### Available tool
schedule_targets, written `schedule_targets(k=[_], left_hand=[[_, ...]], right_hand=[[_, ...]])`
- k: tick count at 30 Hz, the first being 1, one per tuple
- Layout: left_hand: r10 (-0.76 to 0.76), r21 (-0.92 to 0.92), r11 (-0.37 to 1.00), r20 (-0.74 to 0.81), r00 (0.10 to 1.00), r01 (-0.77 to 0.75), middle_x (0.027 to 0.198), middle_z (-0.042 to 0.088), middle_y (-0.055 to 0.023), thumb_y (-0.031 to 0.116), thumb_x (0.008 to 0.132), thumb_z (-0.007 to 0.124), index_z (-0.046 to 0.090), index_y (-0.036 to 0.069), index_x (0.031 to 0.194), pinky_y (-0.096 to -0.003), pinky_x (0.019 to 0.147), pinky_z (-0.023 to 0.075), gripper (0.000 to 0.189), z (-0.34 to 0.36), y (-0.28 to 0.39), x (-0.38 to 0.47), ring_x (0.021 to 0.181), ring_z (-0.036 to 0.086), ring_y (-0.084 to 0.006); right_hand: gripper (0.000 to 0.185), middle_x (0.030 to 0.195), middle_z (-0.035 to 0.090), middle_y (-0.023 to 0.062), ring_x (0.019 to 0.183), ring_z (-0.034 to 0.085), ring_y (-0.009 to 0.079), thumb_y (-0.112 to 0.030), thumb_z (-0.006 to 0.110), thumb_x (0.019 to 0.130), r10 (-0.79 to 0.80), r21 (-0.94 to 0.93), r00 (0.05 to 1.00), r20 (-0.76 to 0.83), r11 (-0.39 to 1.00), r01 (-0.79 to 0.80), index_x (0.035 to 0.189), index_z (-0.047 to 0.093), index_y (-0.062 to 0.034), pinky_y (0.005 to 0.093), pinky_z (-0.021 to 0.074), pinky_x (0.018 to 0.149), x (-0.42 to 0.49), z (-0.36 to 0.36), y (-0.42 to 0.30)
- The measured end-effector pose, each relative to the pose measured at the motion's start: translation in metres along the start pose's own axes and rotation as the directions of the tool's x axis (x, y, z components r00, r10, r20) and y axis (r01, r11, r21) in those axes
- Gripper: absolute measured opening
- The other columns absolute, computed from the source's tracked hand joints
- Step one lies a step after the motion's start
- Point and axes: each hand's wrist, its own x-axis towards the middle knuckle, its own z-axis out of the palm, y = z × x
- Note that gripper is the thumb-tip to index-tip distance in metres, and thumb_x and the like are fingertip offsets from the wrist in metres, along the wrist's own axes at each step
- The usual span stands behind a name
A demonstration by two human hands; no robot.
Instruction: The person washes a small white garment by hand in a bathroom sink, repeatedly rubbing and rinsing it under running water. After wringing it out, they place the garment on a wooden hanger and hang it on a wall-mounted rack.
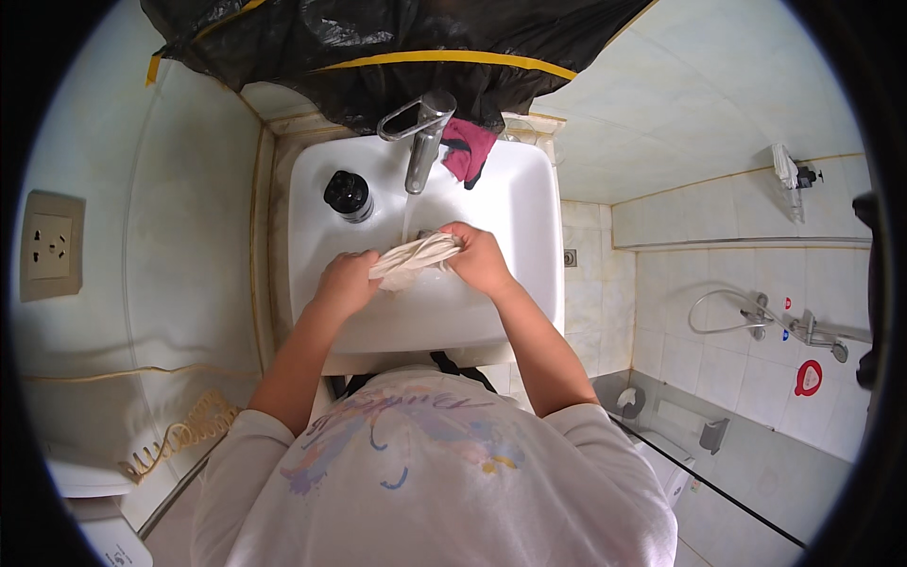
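Note:
A bunched white cloth [417, 256] is stretched between my two hands above the white sink basin [340, 312]. My left hand [348, 282] grips its left end, and my right hand [475, 256] grips the right end. The cloth lies in twisted folds, with a thin loose part hanging below. Just beyond it, a stream of water [407, 220] runs from the chrome faucet [425, 152]. Parts of both hands' fingers are hidden by the cloth.
A bottle with a black cap [348, 196] stands in the basin at left. Behind the faucet's right side, a dark pink cloth [469, 150] drapes over the rim. Black plastic sheeting [425, 35] hangs at the back. A wall socket [52, 246] is at far left.

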Motion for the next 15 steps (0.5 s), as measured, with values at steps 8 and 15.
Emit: schedule_targets(k=[8, 15], left_hand=[[-0.083, -0.392, 0.893, -0.628, 0.774, -0.223, 0.090, 0.066, -0.0137, 0.007, 0.076, 0.071, 0.062, 0.006, 0.104, -0.0379, 0.069, 0.0532, 0.029, -0.016, 0.015, 0.002, 0.079, 0.064, -0.0324], [0.107, -0.174, 0.960, -0.500, 0.859, -0.221, 0.100, 0.065, -0.0144, 0.018, 0.077, 0.075, 0.065, 0.010, 0.113, -0.0400, 0.079, 0.0533, 0.038, -0.024, 0.027, -0.006, 0.090, 0.066, -0.0311]], right_hand=[[0.031, 0.082, 0.069, 0.0109, 0.069, 0.066, 0.0243, -0.012, 0.078, 0.072, -0.116, 0.044, 0.927, -0.356, 0.989, 0.141, 0.100, 0.066, -0.0059, 0.0327, 0.0526, 0.065, -0.004, -0.042, -0.055], [0.045, 0.108, 0.065, 0.0166, 0.095, 0.066, 0.0322, -0.035, 0.084, 0.070, -0.139, -0.280, 0.990, -0.032, 0.952, 0.124, 0.102, 0.064, -0.0095, 0.0396, 0.0530, 0.079, -0.013, -0.068, -0.047]])
